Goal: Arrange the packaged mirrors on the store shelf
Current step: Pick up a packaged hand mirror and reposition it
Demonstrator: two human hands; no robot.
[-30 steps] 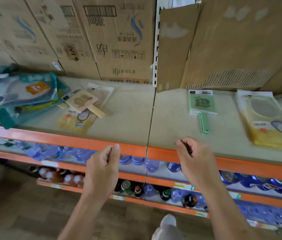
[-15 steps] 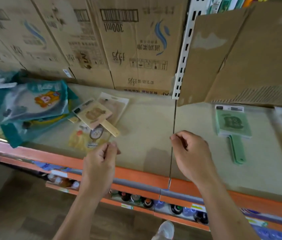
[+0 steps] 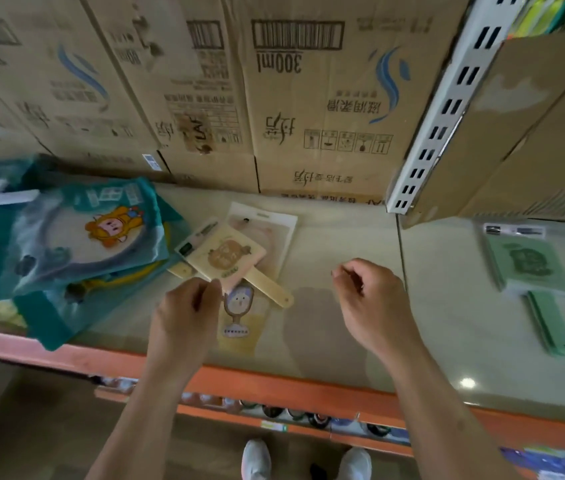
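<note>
Orange-edged shelf [image 3: 274, 382], cardboard boxes [image 3: 309, 109] behind

A shop aisle: orange-edged shelf [image 3: 274, 379]; packaged mirrors [image 3: 229, 254]; stacked cartons [image 3: 309, 98]; bottled drinks [image 3: 295, 412] below.

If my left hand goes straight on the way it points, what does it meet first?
Most likely the cream paddle-shaped packaged mirror, lying right ahead of the left hand. Whether they already touch is unclear.
</note>
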